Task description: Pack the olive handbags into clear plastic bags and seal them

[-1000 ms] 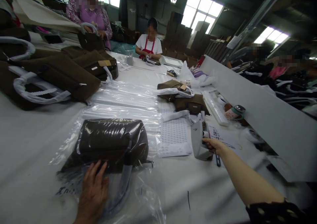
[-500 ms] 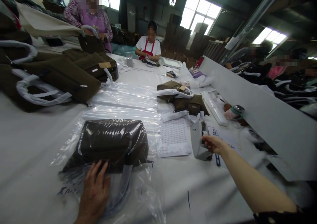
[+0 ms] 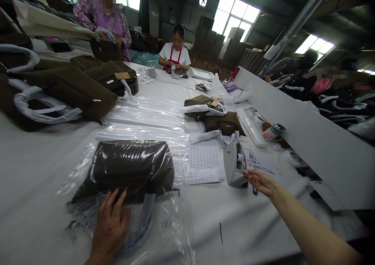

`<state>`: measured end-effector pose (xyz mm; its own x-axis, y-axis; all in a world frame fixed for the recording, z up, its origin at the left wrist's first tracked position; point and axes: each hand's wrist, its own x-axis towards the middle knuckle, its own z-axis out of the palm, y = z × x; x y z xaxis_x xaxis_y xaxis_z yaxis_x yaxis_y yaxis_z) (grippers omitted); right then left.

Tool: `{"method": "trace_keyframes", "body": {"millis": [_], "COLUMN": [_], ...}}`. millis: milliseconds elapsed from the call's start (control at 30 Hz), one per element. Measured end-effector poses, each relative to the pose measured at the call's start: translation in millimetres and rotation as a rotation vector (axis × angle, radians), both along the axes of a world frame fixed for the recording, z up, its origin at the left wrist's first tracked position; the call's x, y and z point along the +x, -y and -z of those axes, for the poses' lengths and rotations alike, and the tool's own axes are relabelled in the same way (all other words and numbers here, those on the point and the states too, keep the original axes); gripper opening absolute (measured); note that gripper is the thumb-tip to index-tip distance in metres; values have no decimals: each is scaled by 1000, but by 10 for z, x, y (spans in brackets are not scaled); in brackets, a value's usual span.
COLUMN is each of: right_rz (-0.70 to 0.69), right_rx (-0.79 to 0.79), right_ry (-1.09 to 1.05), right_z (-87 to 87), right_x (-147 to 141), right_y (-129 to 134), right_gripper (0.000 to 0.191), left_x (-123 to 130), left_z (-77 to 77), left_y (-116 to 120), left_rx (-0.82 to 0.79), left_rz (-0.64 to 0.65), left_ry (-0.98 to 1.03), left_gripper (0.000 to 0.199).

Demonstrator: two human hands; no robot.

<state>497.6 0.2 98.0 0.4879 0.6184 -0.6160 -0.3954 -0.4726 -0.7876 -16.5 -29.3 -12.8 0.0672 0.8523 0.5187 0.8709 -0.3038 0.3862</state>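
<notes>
A dark olive bag (image 3: 131,165) lies inside a clear plastic bag on the white table (image 3: 205,226). My left hand (image 3: 110,220) rests flat on the lower edge of the plastic, its fingers spread and touching the bag's front edge. To the right stands a grey tape dispenser (image 3: 231,165). Beside its right side my right hand (image 3: 259,180) has thumb and fingers pinched together; what they hold, if anything, is too small to tell. Between bag and dispenser lies a printed sheet (image 3: 205,159) with rows of small labels.
Brown bags with wrapped handles (image 3: 70,85) are piled at the left. Two smaller bags (image 3: 224,122) lie behind the dispenser. A cup (image 3: 274,132) stands near the white partition (image 3: 307,144) on the right. Two people work across the table.
My right hand has drawn back from the dispenser's middle toward its lower right side. The left hand stays on the plastic. The view has shifted slightly.
</notes>
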Motion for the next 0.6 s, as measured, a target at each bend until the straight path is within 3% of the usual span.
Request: {"method": "trace_keyframes", "body": {"millis": [300, 600], "right_rz": [45, -4], "right_rx": [20, -7], "right_ry": [-94, 62], "right_z": [124, 202], "right_x": [-30, -72], "right_y": [358, 536], "right_gripper": [13, 17], "left_x": [15, 5], "left_z": [-21, 0], "left_y": [-16, -20], "left_rx": [4, -17], "left_rz": [14, 9], "left_ry": [1, 30], "left_gripper": [51, 51]}}
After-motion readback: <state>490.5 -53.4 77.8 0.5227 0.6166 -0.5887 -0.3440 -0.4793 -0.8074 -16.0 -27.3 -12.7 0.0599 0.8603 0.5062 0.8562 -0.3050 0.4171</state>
